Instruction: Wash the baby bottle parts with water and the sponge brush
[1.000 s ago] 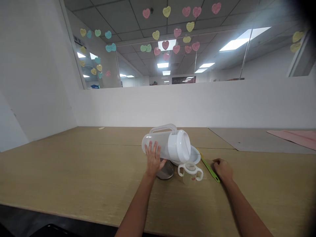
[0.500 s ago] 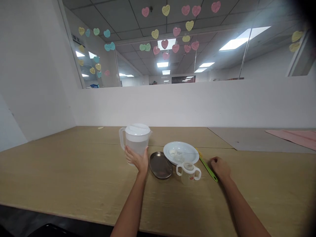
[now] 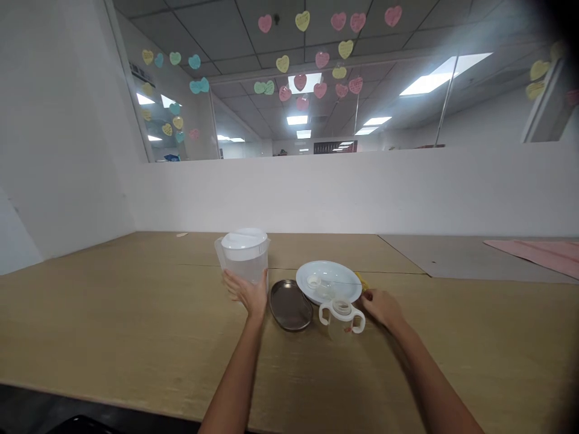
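My left hand (image 3: 248,294) is wrapped around the lower right side of a clear plastic jug (image 3: 246,266) with a white lid, which stands upright and holds clear liquid. At the right rim of a white oval plate (image 3: 329,269), my right hand (image 3: 383,306) has its fingers closed on a brush; only the brush's yellow head (image 3: 362,281) shows, its green handle hidden by the hand. A two-handled baby bottle (image 3: 341,319), without a cap, stands just in front of the plate. On the plate lie a small white ring (image 3: 313,281) and a clear cap (image 3: 326,290).
A metal tray (image 3: 291,306) lies between the jug and the bottle, against the plate. Pink cloth (image 3: 538,253) rests on a grey sheet (image 3: 456,259) at the far right. Behind the wooden table (image 3: 136,313) rises a white wall with a window above.
My right hand has moved left from beside the brush's green handle onto it, covering it. The jug has turned in my left hand, so its handle points differently.
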`<state>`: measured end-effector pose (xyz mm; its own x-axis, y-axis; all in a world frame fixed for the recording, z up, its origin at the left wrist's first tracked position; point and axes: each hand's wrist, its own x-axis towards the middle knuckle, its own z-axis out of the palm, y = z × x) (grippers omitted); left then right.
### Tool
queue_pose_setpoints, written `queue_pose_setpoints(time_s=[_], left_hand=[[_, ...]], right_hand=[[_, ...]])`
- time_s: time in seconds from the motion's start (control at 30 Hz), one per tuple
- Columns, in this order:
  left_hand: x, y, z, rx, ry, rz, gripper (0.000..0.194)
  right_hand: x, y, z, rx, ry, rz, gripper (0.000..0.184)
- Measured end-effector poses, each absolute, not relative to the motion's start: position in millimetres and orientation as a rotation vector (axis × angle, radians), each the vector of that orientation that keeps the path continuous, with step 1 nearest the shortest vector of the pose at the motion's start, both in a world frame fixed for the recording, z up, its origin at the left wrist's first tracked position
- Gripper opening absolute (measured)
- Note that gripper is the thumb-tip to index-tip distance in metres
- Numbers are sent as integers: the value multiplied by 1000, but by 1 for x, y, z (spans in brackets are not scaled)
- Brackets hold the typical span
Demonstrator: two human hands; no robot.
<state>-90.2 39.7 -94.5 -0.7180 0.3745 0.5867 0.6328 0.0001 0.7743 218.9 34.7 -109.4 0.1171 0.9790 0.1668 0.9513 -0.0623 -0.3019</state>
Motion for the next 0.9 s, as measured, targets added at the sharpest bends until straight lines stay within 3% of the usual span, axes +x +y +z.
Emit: queue_pose_setpoints(time_s=[0.1, 0.2, 0.27, 0.47, 0.7, 0.9], left_hand=[[-77, 30, -91, -1229, -1683, -1779, 92], [-54, 24, -83, -1751, -1244, -1701, 49], [-36, 26, -75, -2216, -1136, -1500, 33], [-8, 48, -71, -2690, -1495, -975, 30], [-8, 49, -87, -2755, -1570, -750, 37], [-4, 57, -74, -2818, -1693, -542, 24]], right_hand=[[219, 36, -111, -2069, -1862, 103, 25], [220, 37, -113, -2075, -1833, 91, 18], [221, 38, -115, -2070, -1834, 76, 15], [226, 41, -124, -2089, -1805, 6, 19], [226, 41, -124, -2097, -1798, 20, 23], [224, 39, -120, -2115, -1782, 62, 24]])
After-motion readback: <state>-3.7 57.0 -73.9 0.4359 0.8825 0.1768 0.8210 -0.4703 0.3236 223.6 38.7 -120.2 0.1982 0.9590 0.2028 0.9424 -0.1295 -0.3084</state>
